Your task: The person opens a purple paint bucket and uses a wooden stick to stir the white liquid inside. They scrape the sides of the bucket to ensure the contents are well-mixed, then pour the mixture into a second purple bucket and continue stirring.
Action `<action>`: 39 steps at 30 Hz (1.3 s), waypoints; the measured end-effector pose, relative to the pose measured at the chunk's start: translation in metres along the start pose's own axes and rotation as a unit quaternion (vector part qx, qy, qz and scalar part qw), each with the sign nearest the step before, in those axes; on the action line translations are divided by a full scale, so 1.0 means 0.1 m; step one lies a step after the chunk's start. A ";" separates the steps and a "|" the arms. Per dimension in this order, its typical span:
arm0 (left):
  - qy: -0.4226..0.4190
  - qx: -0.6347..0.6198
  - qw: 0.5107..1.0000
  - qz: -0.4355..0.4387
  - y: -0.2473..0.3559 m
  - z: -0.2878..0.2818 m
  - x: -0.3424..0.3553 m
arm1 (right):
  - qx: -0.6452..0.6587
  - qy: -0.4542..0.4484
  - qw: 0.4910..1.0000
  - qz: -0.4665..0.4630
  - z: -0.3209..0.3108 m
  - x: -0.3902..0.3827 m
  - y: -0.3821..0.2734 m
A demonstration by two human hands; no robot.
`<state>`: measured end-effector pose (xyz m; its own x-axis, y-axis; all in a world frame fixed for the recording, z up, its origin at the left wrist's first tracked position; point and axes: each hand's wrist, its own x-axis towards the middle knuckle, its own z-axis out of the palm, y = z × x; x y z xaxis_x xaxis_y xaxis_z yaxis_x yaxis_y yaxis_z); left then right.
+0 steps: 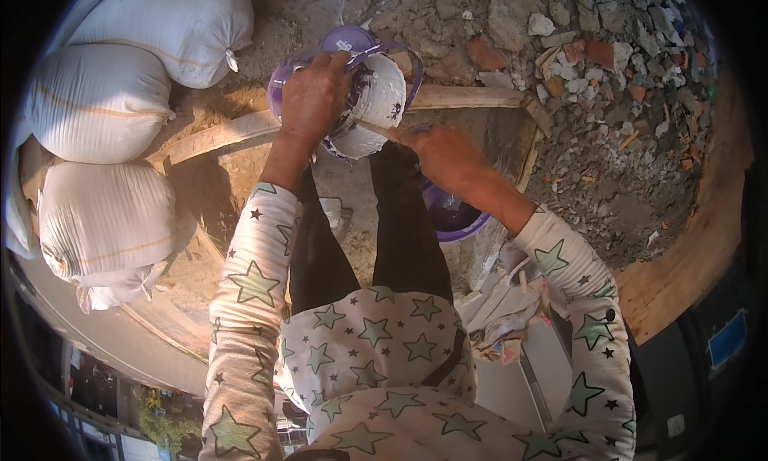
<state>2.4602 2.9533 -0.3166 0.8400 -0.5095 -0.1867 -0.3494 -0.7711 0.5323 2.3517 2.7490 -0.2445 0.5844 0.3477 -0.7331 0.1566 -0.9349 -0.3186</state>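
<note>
Ahead of me a purple bucket (384, 97) is tipped over, its inside coated with white paste and dark smears. My left hand (314, 97) is closed at the bucket's rim, fingers bent over it; the fingertips are partly hidden. From the right, my right hand (440, 153) is closed around a thin, light-brown stick-like tool (373, 127), whose far end reaches into the bucket mouth. Its tip cannot be made out. A round purple piece (348, 38) shows just behind the bucket.
Full white sacks (104, 101) are stacked at the left. Broken brick and mortar rubble (616, 117) lies at the right, bordered by a wooden plank (464, 97). A second purple bucket (452, 213) stands beside my legs, with crumpled pale cloth or bags (512, 297) nearer.
</note>
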 end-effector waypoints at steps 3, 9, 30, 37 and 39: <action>0.004 0.001 1.000 0.000 -0.03 0.01 -0.01 | -0.040 0.006 0.998 0.055 -0.12 0.08 0.00; 0.024 -0.006 0.999 0.020 -0.05 0.05 0.04 | -0.066 0.073 0.992 0.073 -0.02 0.21 0.03; 0.032 -0.042 0.999 0.010 -0.15 0.04 0.00 | -0.007 0.000 0.998 0.058 -0.08 0.34 -0.08; 0.012 -0.049 0.998 0.021 -0.17 0.01 0.06 | 0.039 0.020 0.998 0.042 -0.17 0.18 -0.07; 0.007 -0.055 0.998 0.028 -0.21 -0.01 0.05 | 0.004 0.011 0.998 0.063 -0.17 0.11 -0.10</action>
<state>2.4722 2.9675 -0.3279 0.8263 -0.5449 -0.1424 -0.3497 -0.6946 0.6286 2.3698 2.7608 -0.2393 0.6156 0.2263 -0.7548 0.0741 -0.9703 -0.2305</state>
